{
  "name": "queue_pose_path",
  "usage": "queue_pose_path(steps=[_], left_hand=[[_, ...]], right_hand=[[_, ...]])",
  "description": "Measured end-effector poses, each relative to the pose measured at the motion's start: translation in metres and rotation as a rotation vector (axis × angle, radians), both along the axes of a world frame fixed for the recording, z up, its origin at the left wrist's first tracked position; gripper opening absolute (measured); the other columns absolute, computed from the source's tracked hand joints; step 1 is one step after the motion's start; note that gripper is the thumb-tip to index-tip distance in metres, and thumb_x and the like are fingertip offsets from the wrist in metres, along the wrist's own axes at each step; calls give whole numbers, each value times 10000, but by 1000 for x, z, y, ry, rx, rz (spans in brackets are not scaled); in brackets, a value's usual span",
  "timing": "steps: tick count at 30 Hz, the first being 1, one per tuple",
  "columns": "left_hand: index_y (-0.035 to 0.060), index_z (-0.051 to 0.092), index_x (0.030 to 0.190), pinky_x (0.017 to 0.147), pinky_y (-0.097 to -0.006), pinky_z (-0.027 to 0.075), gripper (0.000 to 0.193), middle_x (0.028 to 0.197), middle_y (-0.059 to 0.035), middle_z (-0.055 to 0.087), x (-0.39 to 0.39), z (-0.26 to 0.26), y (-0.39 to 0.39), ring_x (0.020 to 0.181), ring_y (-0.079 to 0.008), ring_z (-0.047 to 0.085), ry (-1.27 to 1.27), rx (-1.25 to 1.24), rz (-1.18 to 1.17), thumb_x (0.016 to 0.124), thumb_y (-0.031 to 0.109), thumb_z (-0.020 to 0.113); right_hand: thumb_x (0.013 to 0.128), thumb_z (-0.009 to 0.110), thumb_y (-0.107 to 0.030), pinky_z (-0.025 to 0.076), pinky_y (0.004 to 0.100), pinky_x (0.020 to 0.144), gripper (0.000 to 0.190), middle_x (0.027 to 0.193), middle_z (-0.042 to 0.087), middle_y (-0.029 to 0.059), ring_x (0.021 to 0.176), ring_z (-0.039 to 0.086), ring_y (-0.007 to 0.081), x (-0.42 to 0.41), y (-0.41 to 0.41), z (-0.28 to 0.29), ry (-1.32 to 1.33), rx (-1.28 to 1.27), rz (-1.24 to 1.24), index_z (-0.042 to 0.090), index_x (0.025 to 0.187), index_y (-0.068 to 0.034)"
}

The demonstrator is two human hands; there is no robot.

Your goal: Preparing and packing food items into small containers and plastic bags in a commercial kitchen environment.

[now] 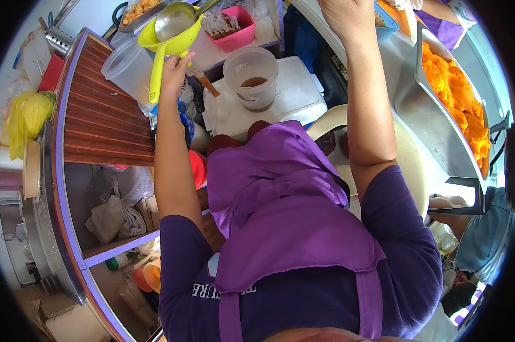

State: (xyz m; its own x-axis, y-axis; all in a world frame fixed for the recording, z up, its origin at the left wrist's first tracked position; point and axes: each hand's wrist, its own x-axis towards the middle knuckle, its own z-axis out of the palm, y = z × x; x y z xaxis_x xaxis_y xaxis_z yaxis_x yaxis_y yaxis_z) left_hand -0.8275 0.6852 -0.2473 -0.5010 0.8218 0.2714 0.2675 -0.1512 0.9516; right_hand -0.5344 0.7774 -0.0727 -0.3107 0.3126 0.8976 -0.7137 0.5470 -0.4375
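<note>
My left hand (174, 70) is at the upper left, its fingers around the underside of a lime-green plastic bowl (193, 36) with a long handle (156, 77). Inside the bowl rests a metal ladle (172, 25), its handle running off the top edge. Right of that hand, a clear plastic tub (232, 72) with some brown liquid (254, 82) stands on a white lidded box (296, 79). My right hand (351, 19) is raised at the top, partly cut off by the picture's edge. Its fingers are out of view, so whatever it may hold is hidden.
A steel pan (433, 115) of orange mash (458, 102) stands at the right. Behind it shows another person's arm (439, 10). A pink basket (240, 32) and a tall clear container (129, 70) flank the green bowl. Purple-edged shelves (122, 249) run along my left.
</note>
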Motion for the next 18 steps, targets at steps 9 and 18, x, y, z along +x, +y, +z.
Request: queue_pose_path(steps=[9,18], left_hand=[[-50,559,1029,819,-236,390,306,982,-73,587,-1,1,2,893,-110,520,-46,31,-10,801,146,619],[-48,583,987,771,-222,402,279,923,-50,596,-2,2,5,837,-92,523,-34,43,24,789,142,634]], right_hand=[[879,452,-61,424,231,746,143,935,531,71,836,515,99,4,-4,-2,-24,76,-53,399,1008,-29],[873,474,-69,402,244,788,169,962,523,77,900,488,117,7,-9,-2,9,148,-103,402,1022,-34]])
